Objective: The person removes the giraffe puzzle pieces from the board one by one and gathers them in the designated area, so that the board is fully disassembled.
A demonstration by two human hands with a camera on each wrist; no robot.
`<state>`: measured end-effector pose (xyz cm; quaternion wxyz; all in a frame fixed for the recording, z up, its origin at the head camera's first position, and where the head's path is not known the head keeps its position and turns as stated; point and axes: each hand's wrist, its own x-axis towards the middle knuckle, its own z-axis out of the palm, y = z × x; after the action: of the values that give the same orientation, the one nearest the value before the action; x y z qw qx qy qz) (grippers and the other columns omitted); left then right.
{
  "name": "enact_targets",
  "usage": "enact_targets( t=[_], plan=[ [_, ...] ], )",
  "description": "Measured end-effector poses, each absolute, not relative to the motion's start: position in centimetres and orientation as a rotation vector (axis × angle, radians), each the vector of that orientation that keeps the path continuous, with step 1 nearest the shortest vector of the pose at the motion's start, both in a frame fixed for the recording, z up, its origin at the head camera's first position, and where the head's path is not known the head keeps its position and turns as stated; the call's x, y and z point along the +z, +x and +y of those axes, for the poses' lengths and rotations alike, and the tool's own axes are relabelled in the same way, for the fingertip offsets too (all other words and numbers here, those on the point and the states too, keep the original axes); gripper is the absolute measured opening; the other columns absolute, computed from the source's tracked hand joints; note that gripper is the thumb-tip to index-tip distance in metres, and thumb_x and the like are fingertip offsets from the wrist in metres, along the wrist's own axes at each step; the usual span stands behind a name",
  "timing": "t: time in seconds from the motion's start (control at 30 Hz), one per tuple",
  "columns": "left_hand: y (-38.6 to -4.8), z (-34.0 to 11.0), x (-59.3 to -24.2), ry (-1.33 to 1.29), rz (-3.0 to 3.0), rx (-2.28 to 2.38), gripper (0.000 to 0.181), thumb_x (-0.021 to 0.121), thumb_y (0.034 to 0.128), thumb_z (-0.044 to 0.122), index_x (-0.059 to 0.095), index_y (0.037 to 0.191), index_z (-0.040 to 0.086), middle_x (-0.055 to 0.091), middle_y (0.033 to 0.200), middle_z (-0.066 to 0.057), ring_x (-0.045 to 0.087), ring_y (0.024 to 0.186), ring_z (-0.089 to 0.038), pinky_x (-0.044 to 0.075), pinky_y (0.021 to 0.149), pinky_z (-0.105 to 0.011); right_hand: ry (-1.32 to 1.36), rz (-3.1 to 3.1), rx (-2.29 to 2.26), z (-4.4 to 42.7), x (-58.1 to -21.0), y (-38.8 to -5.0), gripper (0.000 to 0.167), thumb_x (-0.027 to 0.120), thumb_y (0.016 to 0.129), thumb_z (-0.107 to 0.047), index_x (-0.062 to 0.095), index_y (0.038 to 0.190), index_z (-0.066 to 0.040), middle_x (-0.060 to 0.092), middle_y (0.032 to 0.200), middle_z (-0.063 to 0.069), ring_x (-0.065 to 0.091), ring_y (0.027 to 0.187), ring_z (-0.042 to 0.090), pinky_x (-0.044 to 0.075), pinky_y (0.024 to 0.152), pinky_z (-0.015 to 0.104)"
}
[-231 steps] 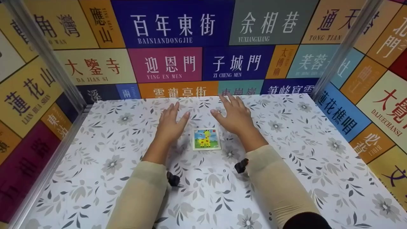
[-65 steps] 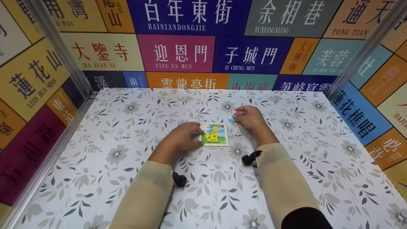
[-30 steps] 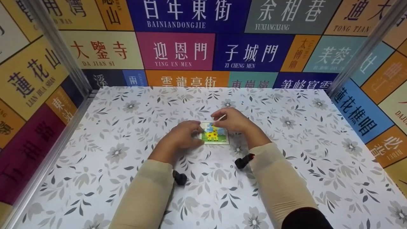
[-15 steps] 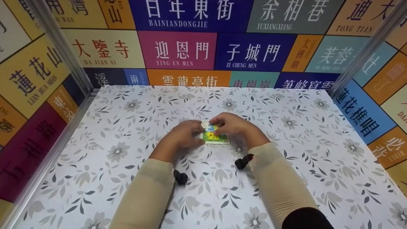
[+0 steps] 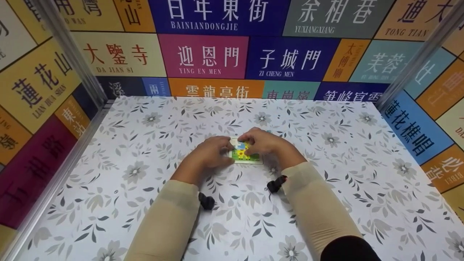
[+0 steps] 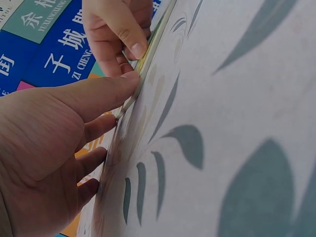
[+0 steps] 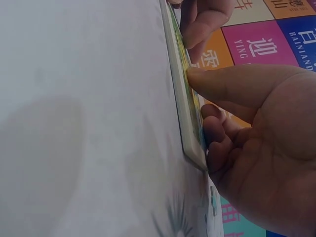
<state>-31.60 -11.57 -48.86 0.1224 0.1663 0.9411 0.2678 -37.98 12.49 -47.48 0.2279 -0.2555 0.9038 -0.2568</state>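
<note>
A small framed jigsaw puzzle point(image 5: 250, 161) with a giraffe picture lies flat on the flowered cloth; its upper left shows a pale bare patch. My left hand point(image 5: 210, 154) grips the frame's left side, thumb at the near edge, fingers at the far edge; in the left wrist view, its thumb and forefinger hold the rim. From the right, my right hand point(image 5: 266, 142) reaches over the puzzle, thumb and forefinger about a blue puzzle piece point(image 5: 240, 146) near the top. In the right wrist view, its other fingers curl beside the frame point(image 7: 182, 118). This hand hides the puzzle's upper right.
A small blue-green bit, seemingly a loose piece point(image 5: 268, 131), shows just behind my right hand. The white flowered tabletop point(image 5: 232, 217) ends at a back wall point(image 5: 203, 56) of coloured panels with lettering. Similar panels with metal posts point(image 5: 78, 54) stand at both sides.
My right hand set a blue piece down at the upper right, then moved left over the puzzle and lowered its fingers onto it. My left hand has stayed at the frame since 2.2 s ago.
</note>
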Motion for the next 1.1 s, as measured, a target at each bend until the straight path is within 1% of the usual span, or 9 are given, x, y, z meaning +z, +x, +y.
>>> enact_targets(
  t=[0.17,0.27,0.47,0.53,0.7,0.83,1.0,1.1],
  plan=[
    [-31.43,-11.65,-48.94,0.506,2.752,0.801,0.040,0.080,0.0946,0.035,0.070,0.132,0.024,0.047,0.169,0.001,0.037,0.161,-0.027,0.028,0.135,-0.047,-0.645,2.492,-0.727,12.28,-47.26,-37.67,0.051,0.079,0.096,-0.017,0.066,0.145,-0.021,0.048,0.146,0.009,0.054,0.120,0.028,0.050,0.108,0.047],
    [-31.37,-11.68,-48.97,0.501,2.752,0.817,0.040,0.079,0.0945,0.035,0.070,0.131,0.024,0.047,0.169,0.001,0.038,0.161,-0.028,0.029,0.135,-0.048,-0.624,2.501,-0.737,12.24,-47.29,-37.67,0.050,0.080,0.094,-0.017,0.066,0.143,-0.022,0.047,0.147,0.008,0.054,0.120,0.028,0.049,0.109,0.046],
    [-31.33,-11.73,-48.97,0.489,2.750,0.813,0.039,0.079,0.0944,0.035,0.070,0.131,0.024,0.047,0.168,0.001,0.038,0.160,-0.027,0.029,0.134,-0.047,-0.637,2.517,-0.744,12.30,-47.48,-37.83,0.052,0.082,0.093,-0.017,0.066,0.142,-0.022,0.052,0.145,0.006,0.054,0.118,0.027,0.049,0.107,0.046],
    [-31.34,-11.73,-48.93,0.492,2.749,0.812,0.039,0.079,0.0943,0.035,0.070,0.131,0.024,0.048,0.168,0.001,0.038,0.160,-0.027,0.029,0.134,-0.047,-0.624,2.520,-0.763,12.30,-47.54,-37.90,0.050,0.081,0.093,-0.017,0.067,0.141,-0.023,0.054,0.145,0.006,0.056,0.119,0.027,0.050,0.108,0.046],
    [-31.40,-11.72,-48.91,0.491,2.740,0.812,0.040,0.079,0.0945,0.035,0.069,0.132,0.025,0.048,0.168,0.001,0.038,0.160,-0.028,0.029,0.134,-0.047,-0.584,2.519,-0.848,12.21,-47.83,-38.16,0.043,0.076,0.096,-0.009,0.072,0.137,-0.020,0.060,0.144,0.006,0.060,0.124,0.029,0.050,0.113,0.048],
    [-31.47,-11.66,-48.89,0.473,2.739,0.807,0.039,0.079,0.0942,0.036,0.070,0.131,0.026,0.048,0.168,0.002,0.038,0.160,-0.027,0.029,0.134,-0.047,-0.530,2.532,-0.901,12.03,-47.92,-38.27,0.043,0.075,0.094,-0.004,0.074,0.134,-0.020,0.064,0.141,0.006,0.060,0.126,0.029,0.051,0.114,0.050],
    [-31.43,-11.58,-48.92,0.448,2.736,0.834,0.038,0.080,0.0927,0.035,0.071,0.129,0.027,0.048,0.168,0.003,0.038,0.160,-0.026,0.029,0.134,-0.048,-0.466,2.564,-0.909,11.86,-47.85,-38.24,0.049,0.078,0.091,-0.008,0.069,0.138,-0.019,0.061,0.142,0.009,0.057,0.129,0.030,0.048,0.116,0.051],
    [-31.38,-11.61,-49.03,0.468,2.753,0.834,0.038,0.080,0.0925,0.034,0.072,0.129,0.026,0.049,0.167,0.002,0.039,0.160,-0.026,0.030,0.134,-0.047,-0.444,2.570,-0.929,11.95,-47.92,-38.24,0.048,0.078,0.091,-0.010,0.068,0.137,-0.018,0.062,0.138,0.010,0.058,0.124,0.028,0.050,0.113,0.049]
  ],
)
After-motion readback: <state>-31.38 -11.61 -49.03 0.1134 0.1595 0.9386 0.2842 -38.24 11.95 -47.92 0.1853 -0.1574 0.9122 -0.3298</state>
